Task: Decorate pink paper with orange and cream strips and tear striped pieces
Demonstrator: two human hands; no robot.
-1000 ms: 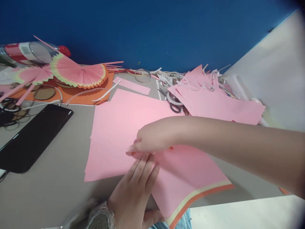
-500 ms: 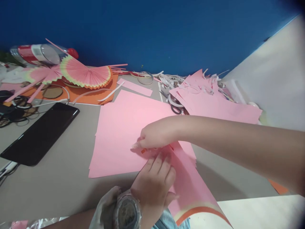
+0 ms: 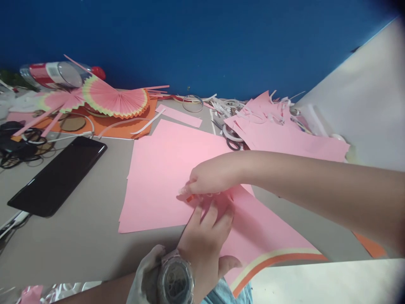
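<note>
My left hand, a watch at its wrist, lies with fingers spread on a curved pink sheet that has a cream and orange band along its outer edge. That sheet reaches past the desk's front edge. Just above, my right hand is curled with thumb and fingers together over the sheet's inner end. A small orange bit and some whitish curls show below it; what the fingers hold is hidden. Beneath both hands rests a stack of plain pink paper.
Left on the desk lies a black phone with cables. Behind are folded pink paper fans, a plastic bottle and a pink strip. Scissors lie beside pink offcuts and white shreds.
The banded end of the curved pink sheet has swung right and flattened across the desk's front edge. My left hand's fingers have spread wider. My right hand stays almost in place.
</note>
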